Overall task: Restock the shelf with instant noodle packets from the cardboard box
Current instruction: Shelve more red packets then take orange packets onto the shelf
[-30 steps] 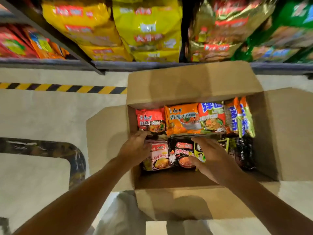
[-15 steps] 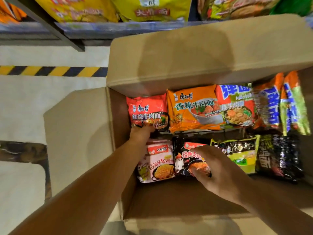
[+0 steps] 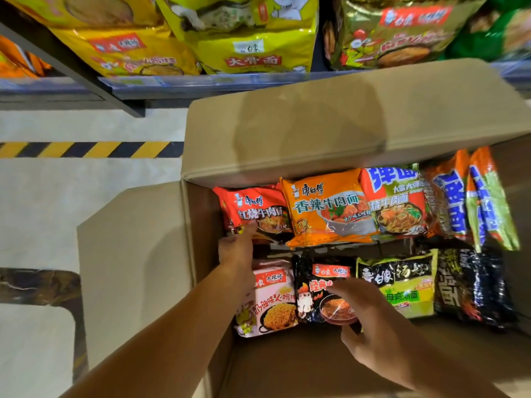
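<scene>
An open cardboard box [image 3: 138, 268] on the floor holds several instant noodle packets in two rows. My left hand [image 3: 237, 249] reaches into the box's left side and its fingers pinch the lower edge of a red packet [image 3: 258, 211] in the back row. My right hand [image 3: 370, 320] hovers over the front row with fingers spread and curled, thumb and fingers at the near end of a black packet [image 3: 319, 285]. Beside it lie a pink-white packet [image 3: 273, 300] and a green-black packet [image 3: 402, 282]. An orange packet [image 3: 327, 208] sits in the back row.
The shelf edge [image 3: 201, 84] runs above the box with large yellow [image 3: 247, 33] and gold [image 3: 396, 33] noodle bags standing on it. The box's far flap [image 3: 330, 122] stands up toward the shelf. A yellow-black hazard stripe [image 3: 86, 149] crosses the pale floor at left.
The view has closed in on the box. My left hand went from the box's left wall to the red packet's edge. My right hand slid back over the black packet.
</scene>
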Available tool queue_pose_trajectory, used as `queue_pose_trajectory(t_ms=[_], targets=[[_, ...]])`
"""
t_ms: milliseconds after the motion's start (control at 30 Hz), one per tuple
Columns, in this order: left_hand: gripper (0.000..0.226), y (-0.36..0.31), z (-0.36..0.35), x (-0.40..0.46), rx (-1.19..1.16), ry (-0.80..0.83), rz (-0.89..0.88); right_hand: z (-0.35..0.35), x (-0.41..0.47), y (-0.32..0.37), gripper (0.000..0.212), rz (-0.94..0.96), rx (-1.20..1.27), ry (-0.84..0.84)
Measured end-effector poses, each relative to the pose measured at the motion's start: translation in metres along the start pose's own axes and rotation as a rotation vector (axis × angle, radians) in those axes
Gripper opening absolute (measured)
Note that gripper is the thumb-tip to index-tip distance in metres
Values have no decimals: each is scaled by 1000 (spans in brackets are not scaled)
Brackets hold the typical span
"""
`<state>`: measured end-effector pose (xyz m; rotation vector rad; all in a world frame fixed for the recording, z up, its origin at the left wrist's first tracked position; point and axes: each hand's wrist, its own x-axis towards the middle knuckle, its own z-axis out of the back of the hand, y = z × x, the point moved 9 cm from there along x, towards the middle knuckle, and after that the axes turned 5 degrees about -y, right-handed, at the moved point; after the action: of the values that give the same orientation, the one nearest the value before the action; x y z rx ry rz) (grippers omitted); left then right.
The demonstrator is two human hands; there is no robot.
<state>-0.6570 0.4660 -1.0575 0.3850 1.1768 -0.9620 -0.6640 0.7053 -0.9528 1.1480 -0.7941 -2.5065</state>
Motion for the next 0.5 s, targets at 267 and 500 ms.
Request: queue_pose_trajectory(t_ms=[267,500], targets=[[65,-34,7,-40,155,9,-265,-5,1,16,68,-95,3,-25],[35,-85,64,-127,191,232,-420,-13,5,52,68,-260,120,2]])
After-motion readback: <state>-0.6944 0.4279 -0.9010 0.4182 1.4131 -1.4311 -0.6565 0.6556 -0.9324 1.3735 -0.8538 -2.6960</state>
